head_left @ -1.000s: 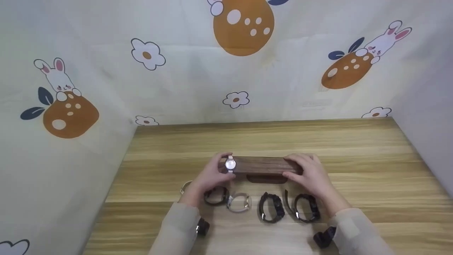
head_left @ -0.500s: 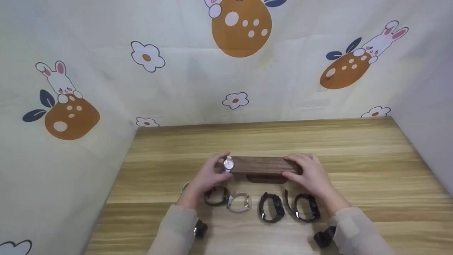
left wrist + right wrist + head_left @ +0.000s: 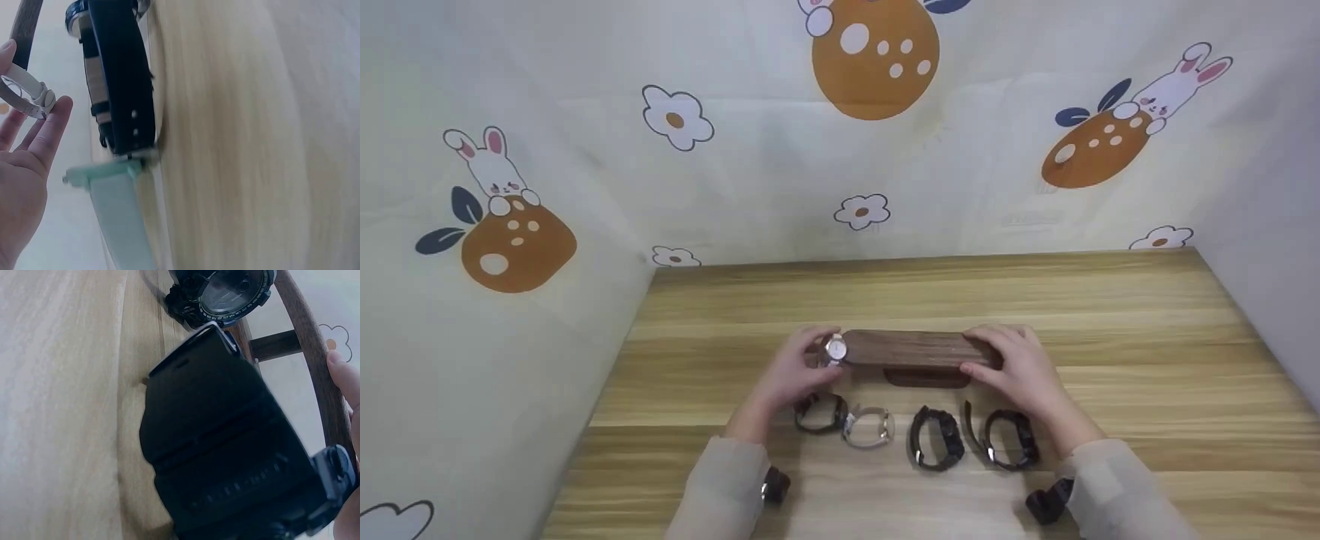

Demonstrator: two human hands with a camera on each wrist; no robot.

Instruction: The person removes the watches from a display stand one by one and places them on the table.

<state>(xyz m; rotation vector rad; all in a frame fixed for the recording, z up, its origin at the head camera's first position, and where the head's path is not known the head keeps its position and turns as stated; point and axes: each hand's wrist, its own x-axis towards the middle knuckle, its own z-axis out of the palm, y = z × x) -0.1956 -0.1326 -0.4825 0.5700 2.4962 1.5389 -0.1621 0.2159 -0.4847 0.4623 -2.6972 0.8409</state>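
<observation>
A white-strapped watch (image 3: 835,349), its strap looped into a ring, is in my left hand (image 3: 795,371), pinched between thumb and fingers. It sits at the left end of the brown wooden bar of a watch stand (image 3: 911,349). In the left wrist view the white ring overlaps the lower tip of that bar (image 3: 25,28). My right hand (image 3: 1016,367) grips the bar's right end, thumb in front and fingers behind. Below the bar shows the stand's reddish-brown base (image 3: 926,377).
Several looped watches lie in front of the stand: a black one (image 3: 820,414), a pale one (image 3: 868,428), and two bulky black ones (image 3: 936,439) on the right. A pale green strap (image 3: 121,214) shows in the left wrist view. Behind the table stands a patterned cloth (image 3: 765,172).
My left hand has slid leftward with the white watch, from over the bar to its left end, which now shows. My right hand has stayed put on the bar.
</observation>
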